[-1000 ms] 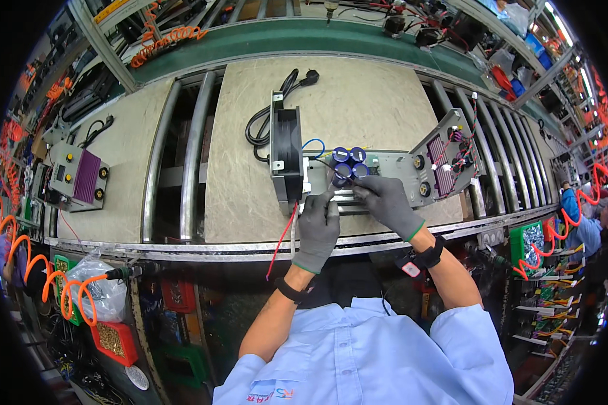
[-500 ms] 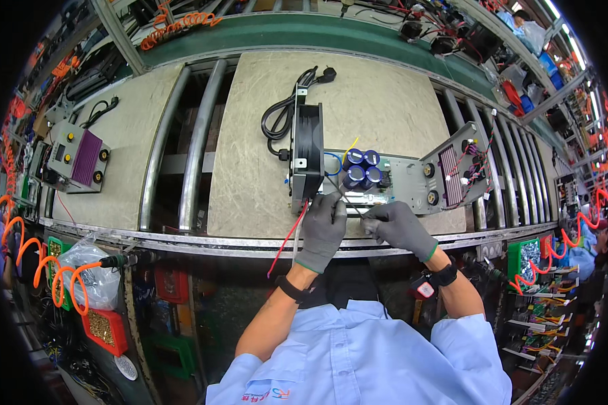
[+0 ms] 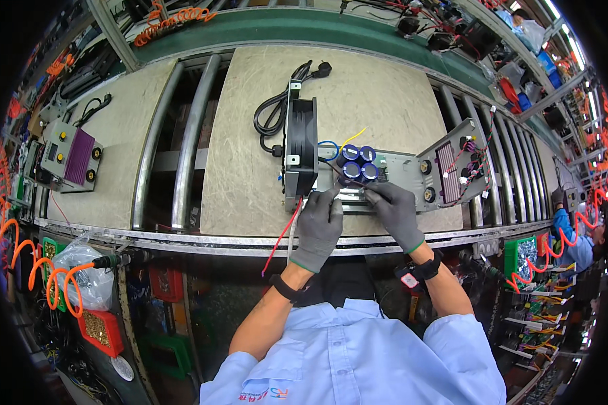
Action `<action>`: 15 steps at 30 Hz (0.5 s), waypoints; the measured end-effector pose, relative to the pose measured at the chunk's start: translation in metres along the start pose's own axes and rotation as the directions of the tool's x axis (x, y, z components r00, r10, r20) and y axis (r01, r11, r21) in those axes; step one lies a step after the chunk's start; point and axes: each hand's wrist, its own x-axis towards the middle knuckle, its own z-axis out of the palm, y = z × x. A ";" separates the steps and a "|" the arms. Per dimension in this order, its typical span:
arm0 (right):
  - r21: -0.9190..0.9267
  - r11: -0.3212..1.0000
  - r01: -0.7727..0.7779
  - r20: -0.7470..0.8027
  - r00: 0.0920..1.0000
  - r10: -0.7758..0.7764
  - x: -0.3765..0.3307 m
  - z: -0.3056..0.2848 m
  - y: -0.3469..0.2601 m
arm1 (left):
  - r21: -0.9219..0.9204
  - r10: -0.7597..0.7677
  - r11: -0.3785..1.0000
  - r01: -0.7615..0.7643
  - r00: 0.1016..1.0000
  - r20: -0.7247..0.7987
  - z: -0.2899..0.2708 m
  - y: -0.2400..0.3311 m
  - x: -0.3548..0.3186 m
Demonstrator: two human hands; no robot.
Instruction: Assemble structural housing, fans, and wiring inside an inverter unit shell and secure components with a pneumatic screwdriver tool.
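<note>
On the board in front of me lies an open metal chassis [image 3: 402, 165] with a black fan [image 3: 307, 138] upright at its left end. Several blue cylindrical capacitors [image 3: 350, 170] stand on the circuit board inside it. A thin dark wire [image 3: 336, 170] runs from beside the fan to my right hand [image 3: 397, 212], whose gloved fingers pinch it near the capacitors. My left hand [image 3: 317, 226], also gloved, is closed at the chassis's near edge below the fan; its fingertips hide what they hold. A red wire [image 3: 282, 244] hangs beside it over the board's front edge.
A black power cord [image 3: 270, 118] lies coiled behind the fan. The chassis's right end panel [image 3: 456, 165] carries loose wires. Farther left sits a purple-and-grey unit [image 3: 72, 156] on another board. Metal rollers [image 3: 194, 142] separate the boards. Parts bins [image 3: 103, 332] stand below the line's edge.
Both hands have moved up and away from me, over the chassis's near edge. The dark wire in my right hand is raised closer to the capacitors.
</note>
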 end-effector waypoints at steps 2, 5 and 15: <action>0.017 1.000 -0.004 -0.003 1.000 0.004 -0.001 0.003 0.000 | 0.021 0.005 1.000 -0.005 1.000 -0.003 0.001 0.000 0.000; -0.002 1.000 0.002 -0.035 0.999 -0.002 -0.002 0.005 0.000 | 0.039 0.007 0.999 -0.007 1.000 0.012 0.000 -0.001 -0.001; -0.094 0.991 0.095 -0.072 0.992 -0.101 -0.009 0.013 0.001 | 0.021 0.032 0.999 -0.032 0.999 -0.027 0.003 -0.005 -0.002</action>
